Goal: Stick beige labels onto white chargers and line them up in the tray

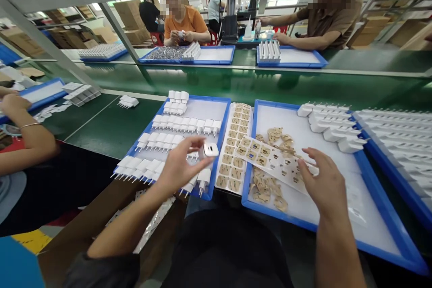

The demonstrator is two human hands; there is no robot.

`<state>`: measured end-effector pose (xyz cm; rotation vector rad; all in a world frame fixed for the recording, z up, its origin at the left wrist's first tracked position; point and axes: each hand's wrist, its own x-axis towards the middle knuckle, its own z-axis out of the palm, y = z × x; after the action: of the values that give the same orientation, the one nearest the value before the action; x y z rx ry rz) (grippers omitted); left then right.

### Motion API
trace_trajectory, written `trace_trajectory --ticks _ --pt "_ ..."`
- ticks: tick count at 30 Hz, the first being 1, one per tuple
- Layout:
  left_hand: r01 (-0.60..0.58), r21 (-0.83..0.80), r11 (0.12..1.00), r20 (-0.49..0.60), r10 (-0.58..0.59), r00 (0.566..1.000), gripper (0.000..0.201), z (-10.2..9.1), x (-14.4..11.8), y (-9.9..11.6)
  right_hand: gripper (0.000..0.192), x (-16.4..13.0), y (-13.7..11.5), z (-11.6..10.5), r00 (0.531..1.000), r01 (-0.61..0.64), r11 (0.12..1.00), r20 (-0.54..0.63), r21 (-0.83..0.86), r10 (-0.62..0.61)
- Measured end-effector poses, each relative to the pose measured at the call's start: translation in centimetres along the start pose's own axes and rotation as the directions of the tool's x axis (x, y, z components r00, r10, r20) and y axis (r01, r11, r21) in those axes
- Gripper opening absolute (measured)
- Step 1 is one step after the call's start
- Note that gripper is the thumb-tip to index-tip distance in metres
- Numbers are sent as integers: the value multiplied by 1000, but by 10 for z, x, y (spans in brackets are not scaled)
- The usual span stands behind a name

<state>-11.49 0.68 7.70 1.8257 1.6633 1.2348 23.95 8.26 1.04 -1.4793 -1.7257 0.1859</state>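
Observation:
My left hand point(178, 165) pinches a white plug charger point(210, 150) between thumb and fingers, its port face turned up towards me. It is above a blue-rimmed tray point(216, 110) with rows of white chargers point(184, 123), their pins pointing down and towards me. My right hand point(326, 184) hovers by the right end of a partly used sticker sheet point(258, 151), thumb and fingers apart with nothing visible between them. That sheet lies slantwise over a second blue-rimmed tray point(381, 193) and a longer sticker sheet point(230, 161). Crumpled tan backing pieces point(266, 186) lie around it.
More white chargers point(332, 123) stand at the right tray's far corner, beside another full tray point(398, 144). A co-worker's arm point(27, 130) is at the left. Beyond the green conveyor point(189, 78), other people sit by blue trays point(216, 55). A metal frame point(114, 27) crosses overhead.

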Motion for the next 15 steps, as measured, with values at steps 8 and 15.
trace_trajectory --ticks 8,15 --pt "322 558 765 -56 -353 934 51 -32 187 -82 32 -6 15 7 998 -21 1000 62 16 20" --pt "415 702 578 -48 -544 838 36 -4 227 -120 29 -6 19 4 997 3 1000 71 -8 -2"
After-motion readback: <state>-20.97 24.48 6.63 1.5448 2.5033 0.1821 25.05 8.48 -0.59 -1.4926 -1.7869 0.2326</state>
